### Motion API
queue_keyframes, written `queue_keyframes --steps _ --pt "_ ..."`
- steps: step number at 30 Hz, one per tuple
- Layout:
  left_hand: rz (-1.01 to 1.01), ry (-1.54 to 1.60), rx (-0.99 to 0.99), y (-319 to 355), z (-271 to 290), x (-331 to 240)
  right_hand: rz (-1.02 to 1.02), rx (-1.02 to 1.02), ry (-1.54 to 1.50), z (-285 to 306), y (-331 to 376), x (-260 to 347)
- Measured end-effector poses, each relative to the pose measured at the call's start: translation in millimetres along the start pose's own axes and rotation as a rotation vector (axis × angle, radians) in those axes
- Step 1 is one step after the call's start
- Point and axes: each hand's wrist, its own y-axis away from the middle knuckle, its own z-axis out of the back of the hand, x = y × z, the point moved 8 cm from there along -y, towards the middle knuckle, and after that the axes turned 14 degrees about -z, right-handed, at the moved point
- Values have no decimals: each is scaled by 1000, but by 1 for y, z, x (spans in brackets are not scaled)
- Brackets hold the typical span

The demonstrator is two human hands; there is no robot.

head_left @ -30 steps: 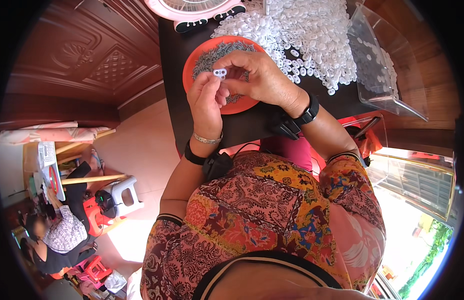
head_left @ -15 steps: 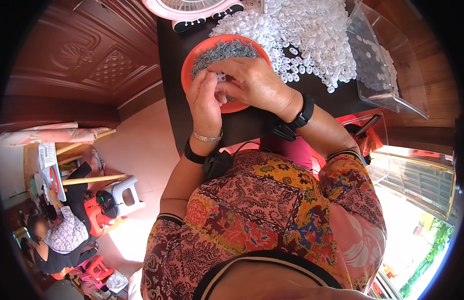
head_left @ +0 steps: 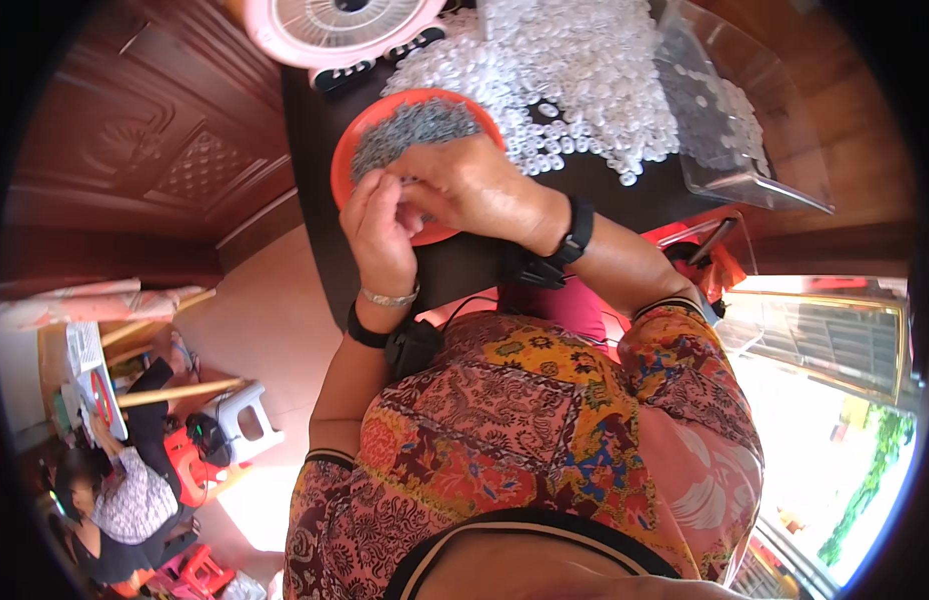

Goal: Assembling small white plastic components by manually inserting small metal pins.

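Both hands work over the near rim of one orange bowl (head_left: 347,165) heaped with small grey metal parts (head_left: 415,128), which sits by the left edge of the dark table (head_left: 315,240); left hand (head_left: 380,225) has fingers bunched in a pinch, right hand (head_left: 472,185) curls over the bowl, and whatever either grips is hidden, so cannot tell. Open table only in the strip between bowl and body. Beyond: one spread of white plastic rings (head_left: 575,70), too many to count, one clear plastic bin (head_left: 745,130) at right, one pink fan (head_left: 335,25) at the far edge.
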Motion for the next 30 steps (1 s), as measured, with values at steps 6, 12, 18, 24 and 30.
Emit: queue_keyframes --steps 6,12,18,24,30 --pt "-26 -51 6 1 -6 -8 29 -104 84 26 2 9" --pt "-34 -11 76 0 -1 -10 -325 -900 752 202 18 -20" --pt "-12 46 117 -2 -14 -6 -261 -891 865 234 26 -11" --pt "-11 34 115 -1 -7 -3 -375 -66 689 125 9 -103" --pt "10 22 110 0 -7 -4 -412 71 749 95 0 -143"
